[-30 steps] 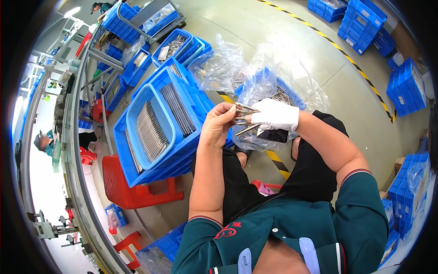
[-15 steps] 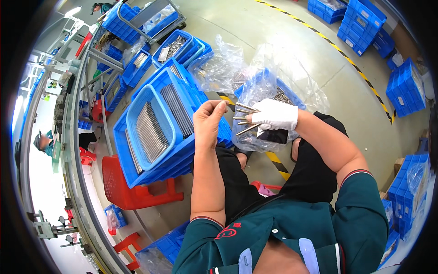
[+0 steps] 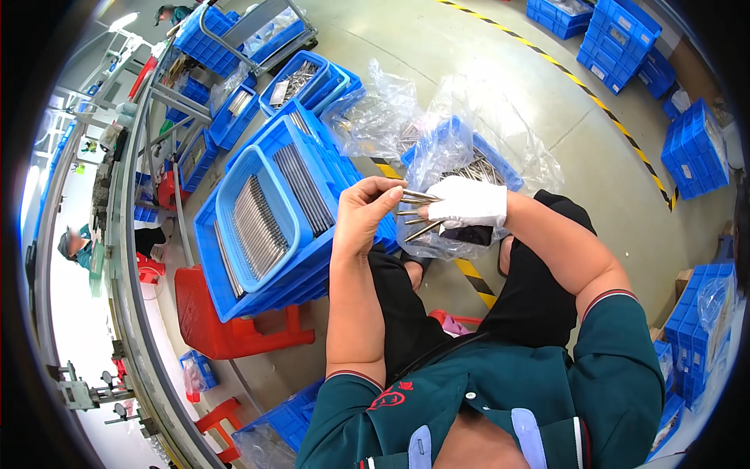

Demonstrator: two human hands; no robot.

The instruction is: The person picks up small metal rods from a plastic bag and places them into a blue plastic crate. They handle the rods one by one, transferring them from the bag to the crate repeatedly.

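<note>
My right hand (image 3: 469,202), in a white glove, is closed around several thin metal rods (image 3: 423,227) that fan out to the left. My bare left hand (image 3: 367,209) pinches thumb and fingers at the left tip of the uppermost rod. Beneath the gloved hand lies a dark, flat object, partly hidden. Just beyond, a blue bin (image 3: 506,170) lined with clear plastic holds more loose rods (image 3: 480,167). To the left, a light-blue basket (image 3: 225,205) carries a neat row of metal rods (image 3: 258,227) and rests on stacked blue crates.
A red stool (image 3: 205,320) stands by the crates (image 3: 269,291). Clear plastic bags (image 3: 373,109) lie on the floor beyond my hands. Stacked blue crates (image 3: 617,43) stand at the far right, past yellow-black floor tape (image 3: 574,78). A metal-framed bench (image 3: 125,273) runs along the left.
My left hand has moved slightly right and down, and its fingertips now meet the top rod's end. The gloved right hand has turned a little, with the rods still in it.
</note>
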